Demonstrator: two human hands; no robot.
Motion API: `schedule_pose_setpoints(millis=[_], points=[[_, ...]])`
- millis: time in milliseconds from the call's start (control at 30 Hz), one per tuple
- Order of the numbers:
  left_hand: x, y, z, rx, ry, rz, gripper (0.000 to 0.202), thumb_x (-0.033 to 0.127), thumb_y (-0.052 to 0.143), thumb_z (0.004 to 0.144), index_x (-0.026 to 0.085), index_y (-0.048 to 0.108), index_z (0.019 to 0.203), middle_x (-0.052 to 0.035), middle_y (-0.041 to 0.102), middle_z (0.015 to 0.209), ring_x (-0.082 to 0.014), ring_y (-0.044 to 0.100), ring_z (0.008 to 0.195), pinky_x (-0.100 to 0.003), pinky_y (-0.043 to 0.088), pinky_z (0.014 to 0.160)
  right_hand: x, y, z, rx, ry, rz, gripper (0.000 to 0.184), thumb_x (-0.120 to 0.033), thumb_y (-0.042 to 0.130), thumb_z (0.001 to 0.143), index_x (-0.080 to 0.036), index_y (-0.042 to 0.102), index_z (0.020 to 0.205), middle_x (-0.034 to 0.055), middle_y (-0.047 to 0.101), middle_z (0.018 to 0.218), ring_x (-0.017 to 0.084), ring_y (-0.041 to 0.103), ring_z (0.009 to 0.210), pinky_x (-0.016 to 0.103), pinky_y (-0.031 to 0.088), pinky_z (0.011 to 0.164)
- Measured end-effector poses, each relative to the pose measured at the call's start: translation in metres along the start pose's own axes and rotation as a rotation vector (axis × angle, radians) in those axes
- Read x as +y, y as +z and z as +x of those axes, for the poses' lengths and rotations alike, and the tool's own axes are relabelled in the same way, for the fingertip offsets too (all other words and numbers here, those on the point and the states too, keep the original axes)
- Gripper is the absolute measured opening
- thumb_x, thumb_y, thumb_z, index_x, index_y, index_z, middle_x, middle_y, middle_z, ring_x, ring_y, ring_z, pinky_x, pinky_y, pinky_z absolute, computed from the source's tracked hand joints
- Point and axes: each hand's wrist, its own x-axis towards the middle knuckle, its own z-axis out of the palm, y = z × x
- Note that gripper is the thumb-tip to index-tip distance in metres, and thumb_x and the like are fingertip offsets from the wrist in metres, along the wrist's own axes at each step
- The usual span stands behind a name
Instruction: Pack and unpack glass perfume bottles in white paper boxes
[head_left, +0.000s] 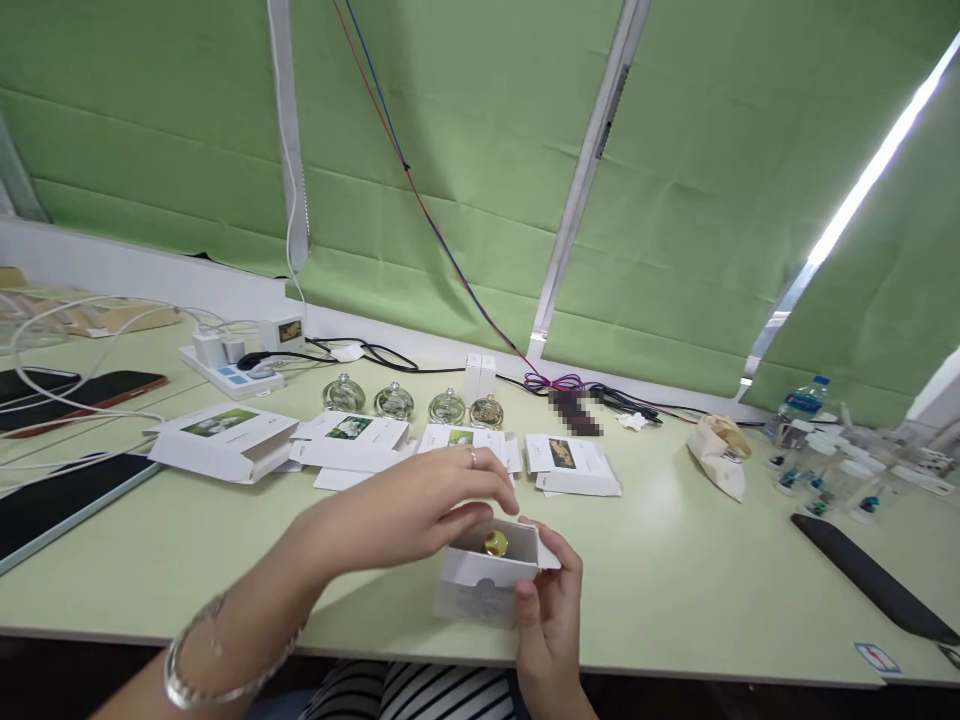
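A small white carton (487, 590) stands upright at the table's front edge, its top flaps raised. Inside it shows a round, shiny yellow-gold cap (495, 543); whatever is below the cap is hidden. My right hand (551, 600) grips the carton's right side, thumb on the front and fingers behind. Over the carton's back left edge hovers my left hand (427, 500), fingers curved and apart from the thumb, with nothing seen in it. Beyond my hands stand several round glass bottles (448, 407) in a row. Flattened white boxes (574, 465) with printed pictures lie before them.
At left are a power strip (232, 372), white cables and a phone (67, 505). Two small white boxes (480, 378) stand behind the bottles. To the right lie a crumpled paper bag (718, 455), clear jars (825, 460), a water bottle (806, 402) and a dark strip (870, 575).
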Motion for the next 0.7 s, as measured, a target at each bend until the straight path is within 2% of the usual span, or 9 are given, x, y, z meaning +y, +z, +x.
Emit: schedule_pose_setpoints(millis=[67,167,233,333,433,533,600,700], points=[[0.001,-0.007,0.017,-0.197,0.019,-0.007,0.013,0.023,0.070,0.065,0.032,0.071,0.074,0.0006,0.067,0.073,-0.0187,0.065,0.064,-0.022,0.048,0.053,0.000,-0.001,0.000,-0.012,0.002,-0.008,0.045,-0.049,0.046,0.088,-0.023,0.037,0.123,0.0123,0.052,0.120,0.021,0.059,0.095,0.034,0.050,0.075],[0.002,-0.006,0.030,-0.464,0.007,0.050,0.027,0.013,0.065,0.066,0.032,0.070,0.084,-0.0013,0.068,0.085,-0.0217,0.065,0.080,-0.023,0.047,0.058,0.000,-0.002,0.001,-0.040,0.020,-0.017,0.047,-0.050,0.044,0.088,-0.022,0.035,0.124,0.0127,0.054,0.117,0.022,0.060,0.093,0.035,0.049,0.074],[0.002,0.000,0.033,-0.630,0.018,0.182,0.033,0.006,0.059,0.067,0.031,0.070,0.086,-0.0023,0.068,0.092,-0.0216,0.062,0.090,-0.024,0.046,0.066,0.000,-0.003,0.001,-0.049,0.020,-0.015,0.045,-0.049,0.044,0.088,-0.022,0.034,0.124,0.0123,0.053,0.119,0.022,0.059,0.096,0.036,0.048,0.076],[0.003,0.011,0.036,-0.799,0.046,0.419,0.032,0.001,0.056,0.068,0.028,0.068,0.081,-0.0014,0.067,0.088,-0.0191,0.060,0.087,-0.024,0.042,0.068,0.000,-0.003,0.002,-0.054,0.025,-0.008,0.043,-0.048,0.043,0.089,-0.024,0.034,0.123,0.0118,0.051,0.122,0.021,0.058,0.099,0.035,0.048,0.078],[0.002,0.018,0.039,-0.867,0.102,0.540,0.027,0.003,0.058,0.069,0.028,0.066,0.077,-0.0003,0.066,0.081,-0.0172,0.059,0.076,-0.026,0.039,0.065,0.001,-0.003,0.002,-0.067,0.021,-0.010,0.043,-0.048,0.043,0.089,-0.023,0.033,0.124,0.0125,0.050,0.122,0.023,0.056,0.103,0.037,0.048,0.080],[0.000,0.021,0.040,-0.877,0.214,0.604,0.022,0.006,0.060,0.070,0.027,0.065,0.076,-0.0006,0.064,0.074,-0.0173,0.057,0.069,-0.027,0.037,0.060,0.002,-0.004,0.001,-0.085,-0.010,-0.025,0.043,-0.047,0.041,0.090,-0.024,0.032,0.125,0.0124,0.047,0.125,0.024,0.051,0.111,0.040,0.045,0.087],[0.000,0.021,0.040,-0.876,0.288,0.627,0.020,0.006,0.060,0.070,0.025,0.063,0.074,-0.0013,0.062,0.071,-0.0175,0.056,0.065,-0.028,0.035,0.055,0.003,-0.004,0.001,-0.098,-0.018,-0.035,0.042,-0.047,0.039,0.091,-0.025,0.031,0.125,0.0120,0.047,0.125,0.023,0.052,0.109,0.040,0.044,0.088],[0.001,0.019,0.040,-0.852,0.352,0.579,0.018,0.007,0.061,0.068,0.024,0.063,0.070,-0.0030,0.063,0.077,-0.0184,0.057,0.068,-0.029,0.036,0.055,0.005,-0.004,0.000,-0.098,-0.023,-0.042,0.043,-0.047,0.038,0.091,-0.023,0.030,0.126,0.0134,0.047,0.123,0.023,0.053,0.108,0.041,0.045,0.088]])
